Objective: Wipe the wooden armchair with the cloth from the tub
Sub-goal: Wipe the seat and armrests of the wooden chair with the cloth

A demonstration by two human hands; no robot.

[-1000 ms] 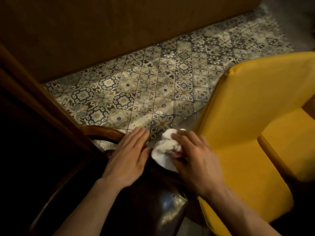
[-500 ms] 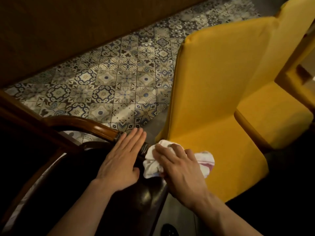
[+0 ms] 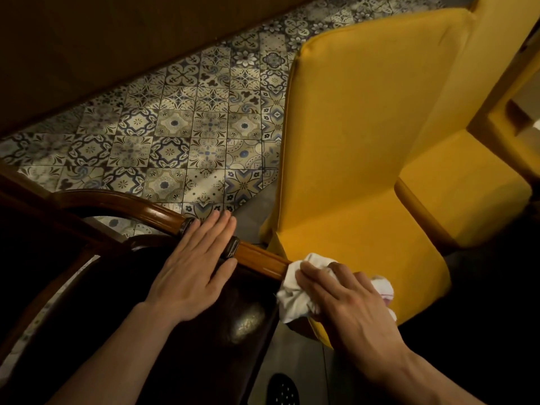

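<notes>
The wooden armchair (image 3: 257, 255) fills the lower left: a curved glossy brown arm rail with dark rings and a dark shiny seat below it. My left hand (image 3: 193, 270) lies flat and open on the rail, fingers together pointing up-right. My right hand (image 3: 347, 305) grips a crumpled white cloth (image 3: 295, 296) with a faint red stripe and presses it against the front end of the rail, right of my left hand. The tub is not in view.
A yellow upholstered chair (image 3: 365, 135) stands close on the right, its seat just behind the cloth. Patterned floor tiles (image 3: 187, 124) spread beyond the rail. A brown wall panel (image 3: 117, 39) runs along the top left. A dark perforated object (image 3: 282, 390) lies on the floor below.
My right hand slid the cloth to the right along the rail, uncovering a stretch of bare wood. My left hand stayed flat on the rail. The camera view shifted.
</notes>
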